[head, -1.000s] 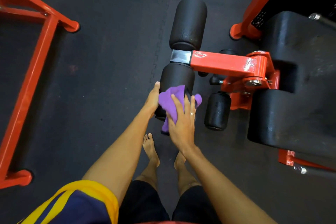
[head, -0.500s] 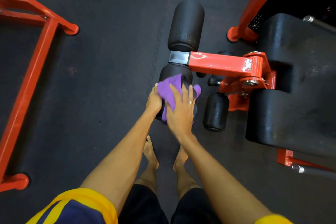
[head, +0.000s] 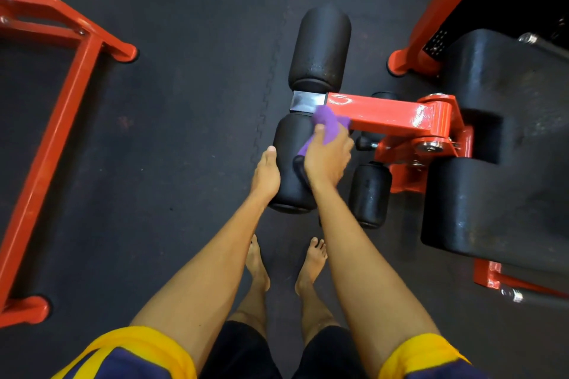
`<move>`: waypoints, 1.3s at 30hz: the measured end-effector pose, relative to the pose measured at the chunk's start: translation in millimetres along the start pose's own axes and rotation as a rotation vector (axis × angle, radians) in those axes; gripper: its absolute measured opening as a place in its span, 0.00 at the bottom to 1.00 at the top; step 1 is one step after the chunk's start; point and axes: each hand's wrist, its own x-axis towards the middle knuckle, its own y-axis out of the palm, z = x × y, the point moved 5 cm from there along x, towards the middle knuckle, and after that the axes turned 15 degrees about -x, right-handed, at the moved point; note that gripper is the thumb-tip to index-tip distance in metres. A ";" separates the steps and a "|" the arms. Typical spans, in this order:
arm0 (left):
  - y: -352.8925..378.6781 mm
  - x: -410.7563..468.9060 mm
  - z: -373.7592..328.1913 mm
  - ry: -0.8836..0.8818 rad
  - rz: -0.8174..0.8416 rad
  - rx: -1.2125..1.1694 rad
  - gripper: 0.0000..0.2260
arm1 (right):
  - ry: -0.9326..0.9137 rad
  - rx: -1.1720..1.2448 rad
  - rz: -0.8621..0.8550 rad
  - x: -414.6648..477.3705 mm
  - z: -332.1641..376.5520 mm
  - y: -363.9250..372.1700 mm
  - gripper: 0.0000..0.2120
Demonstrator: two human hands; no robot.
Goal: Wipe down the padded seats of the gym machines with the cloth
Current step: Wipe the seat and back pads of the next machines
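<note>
A purple cloth (head: 330,124) lies over the far end of the near black roller pad (head: 288,160), right where the pad meets the orange arm (head: 378,114). My right hand (head: 328,160) grips the cloth, thumb on top and fingers wrapped down the pad's right side. My left hand (head: 266,174) holds the pad's left side; its fingers are hidden beneath. A second roller pad (head: 320,46) extends beyond the arm. The large black padded seat (head: 492,169) is at the right.
A smaller black roller (head: 369,191) sits right of my right forearm. An orange frame (head: 61,108) stands on the dark rubber floor at the left, and an orange upright (head: 431,31) at the upper right. My bare feet (head: 258,264) stand just below the near pad.
My right hand has slid the cloth up the near pad, from its near end to the orange arm, and turned onto the pad's right side. My left hand stays on the pad.
</note>
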 end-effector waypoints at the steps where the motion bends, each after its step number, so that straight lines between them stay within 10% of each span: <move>1: 0.1 0.5 1.4 0.006 -0.006 0.007 0.27 | 0.131 0.057 0.049 1.7 -6.0 0.7 0.26; 8: 0.9 7.6 7.3 0.007 -0.010 0.046 0.26 | -0.876 -0.401 -0.089 -25.0 5.8 4.7 0.24; 13: 0.9 6.4 6.1 0.013 -0.015 0.049 0.27 | -0.149 -0.008 0.037 -10.3 -11.5 3.2 0.25; 19: 4.1 -1.0 5.9 -0.128 -0.082 -0.056 0.35 | -0.532 -0.163 0.043 -100.3 -43.7 3.5 0.30; 25: 24.9 -26.2 -7.8 0.087 -0.058 -0.112 0.29 | -0.444 -0.200 0.100 -18.7 9.4 3.1 0.24; 35: -1.5 8.8 20.5 -0.244 -0.042 -0.332 0.27 | -0.693 -0.215 0.163 -110.0 -66.8 2.1 0.27; 39: 7.8 -8.3 12.6 -0.115 -0.101 -0.199 0.32 | -0.599 -0.144 0.125 -56.6 -29.7 3.3 0.25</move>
